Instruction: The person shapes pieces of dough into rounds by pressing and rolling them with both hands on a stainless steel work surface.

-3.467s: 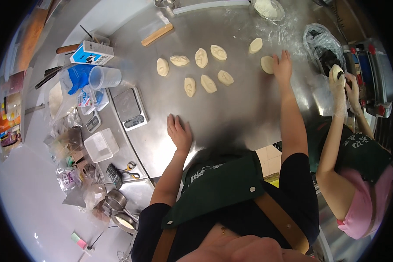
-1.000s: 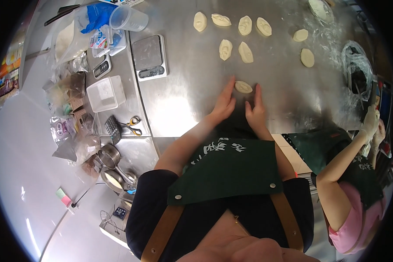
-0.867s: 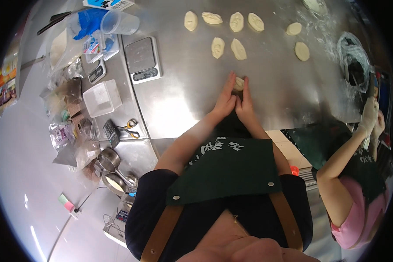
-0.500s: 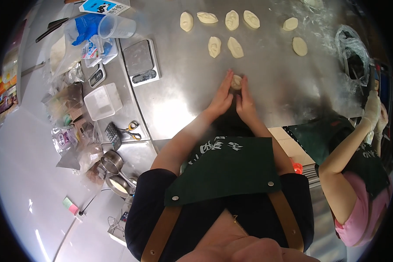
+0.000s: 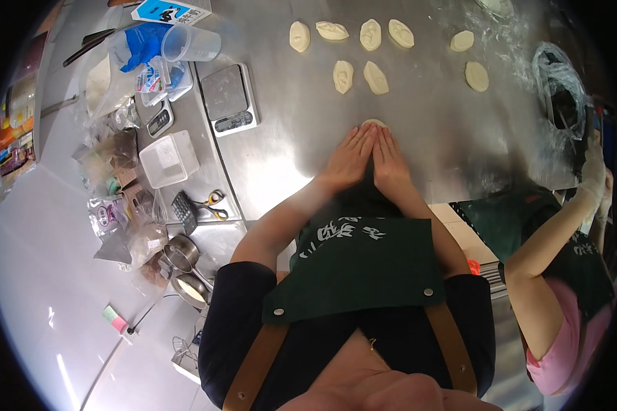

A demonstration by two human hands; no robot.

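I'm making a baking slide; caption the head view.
Left hand and right hand partly cover a dough piece on a metal table, eight more pieces beyond.

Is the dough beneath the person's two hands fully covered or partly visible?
Partly visible: pale dough shows beyond the left hand and right hand, which hide the rest.
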